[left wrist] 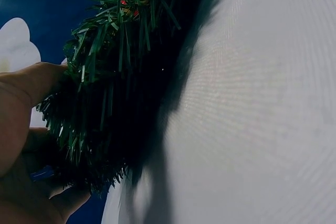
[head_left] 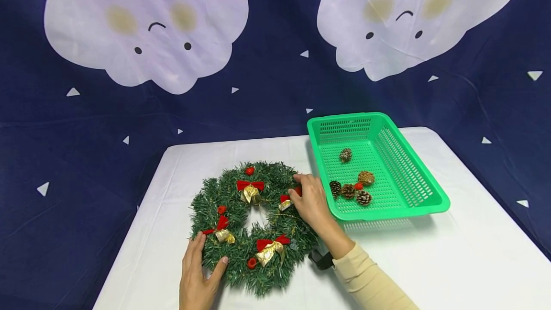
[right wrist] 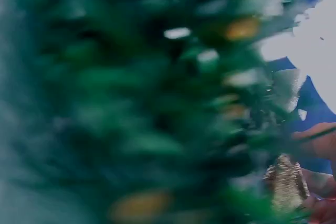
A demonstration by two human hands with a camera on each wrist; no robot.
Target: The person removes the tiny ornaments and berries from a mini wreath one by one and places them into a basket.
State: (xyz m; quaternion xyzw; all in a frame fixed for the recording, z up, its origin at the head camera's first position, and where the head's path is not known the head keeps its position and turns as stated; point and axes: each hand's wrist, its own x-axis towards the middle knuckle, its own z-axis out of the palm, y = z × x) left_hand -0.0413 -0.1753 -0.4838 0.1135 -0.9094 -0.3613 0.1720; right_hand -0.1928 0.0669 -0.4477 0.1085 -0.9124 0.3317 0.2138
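A round green wreath [head_left: 241,176] lies on the white table, trimmed with red bows, gold bells and small red ornaments. My left hand [head_left: 199,271] holds its lower left outer edge; the left wrist view has the thumb and fingers on either side of the greenery [left wrist: 100,93]. On the wreath's right side, my right hand [head_left: 313,202] pinches a small red ornament [head_left: 298,190] between thumb and fingers, partly covering it. Just below those fingertips sits a bow with a gold bell [head_left: 286,204]. Blurred greenery [right wrist: 131,103] fills most of the right wrist view, with a gold bell [right wrist: 286,184] beside the fingers.
A green plastic basket [head_left: 387,213] stands at the back right, close to my right hand. Inside are several pine cones [head_left: 366,177] and a red ornament [head_left: 358,186]. Behind the table [head_left: 146,252] hangs a dark blue cloth [head_left: 275,90] with clouds.
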